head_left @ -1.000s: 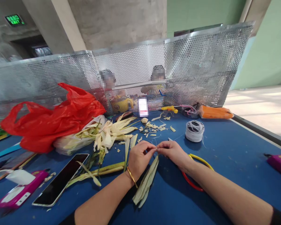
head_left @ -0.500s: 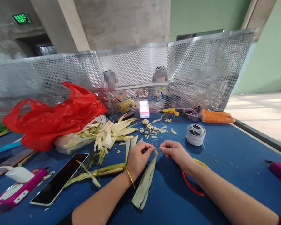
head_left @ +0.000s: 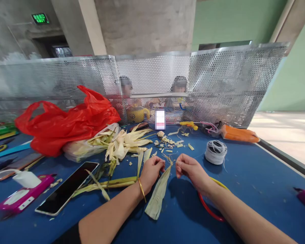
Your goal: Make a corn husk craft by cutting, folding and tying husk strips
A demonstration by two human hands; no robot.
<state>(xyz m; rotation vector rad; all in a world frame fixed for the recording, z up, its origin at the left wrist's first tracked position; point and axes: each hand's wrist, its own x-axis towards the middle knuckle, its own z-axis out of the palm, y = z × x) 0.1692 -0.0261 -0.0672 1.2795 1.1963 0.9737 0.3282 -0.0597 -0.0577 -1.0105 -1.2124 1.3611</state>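
Observation:
A folded pale green corn husk [head_left: 158, 195] lies on the blue table between my hands, its narrow end tied with thin thread [head_left: 171, 162]. My left hand [head_left: 152, 171] is just left of the tied end, thumb and fingers pressed together; whatever they pinch is too small to make out. To the right of that end, my right hand [head_left: 189, 169] has its fingers curled together, and any thread in it cannot be made out. A spool of white thread [head_left: 216, 152] stands beyond my right hand. Under my right forearm lies a red and yellow ring [head_left: 210, 208].
Husks [head_left: 124, 144], a red plastic bag [head_left: 71, 125], a black phone [head_left: 68, 188] and a magenta power strip [head_left: 25, 196] lie left. An orange packet [head_left: 239, 134] is back right. Behind a perforated metal screen [head_left: 152, 73] sit two people.
My hands have moved slightly apart from the tied end and dropped a little. The husk's top is now less covered by fingers. The camera view has shifted slightly.

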